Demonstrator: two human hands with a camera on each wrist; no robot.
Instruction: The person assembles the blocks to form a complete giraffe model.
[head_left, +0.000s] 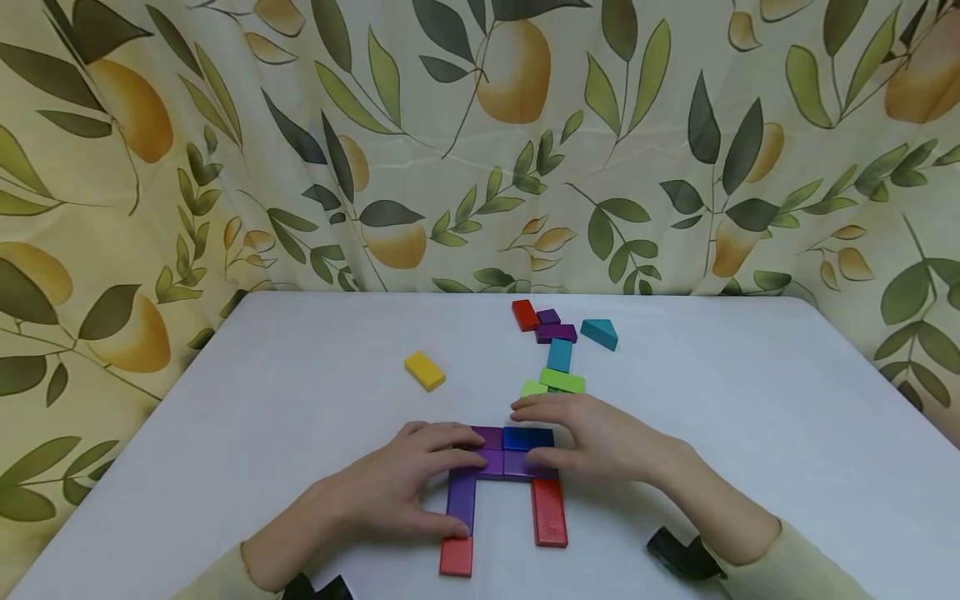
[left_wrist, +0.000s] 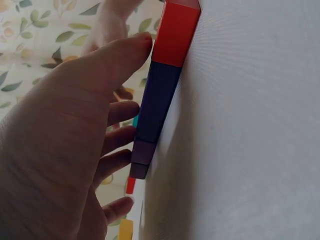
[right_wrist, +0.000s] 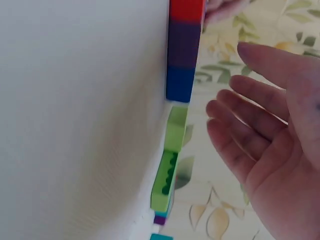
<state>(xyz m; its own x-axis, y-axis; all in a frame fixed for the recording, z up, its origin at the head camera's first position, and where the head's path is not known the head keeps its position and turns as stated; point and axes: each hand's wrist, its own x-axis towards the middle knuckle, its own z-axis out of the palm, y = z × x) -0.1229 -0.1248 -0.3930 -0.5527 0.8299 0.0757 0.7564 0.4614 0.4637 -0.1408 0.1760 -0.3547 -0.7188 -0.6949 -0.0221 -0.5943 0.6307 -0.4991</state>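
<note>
L hand [head_left: 408,483] & R hand [head_left: 592,437] both palm-down, low, near each other at centre; fingers straight-ish, pointing inward. Forearms angle in from near edge, pale sleeves.

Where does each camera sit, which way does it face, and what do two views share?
Head: above the table, looking forward and down at flat blocks; left hand, right hand and both sleeves show.
Left wrist: low beside the left hand, looking along the tabletop at the purple block.
Right wrist: low beside the right hand, looking along the tabletop at the blue block and green blocks.
Shared: the wrist views' purple and blue blocks also appear from the head.
</note>
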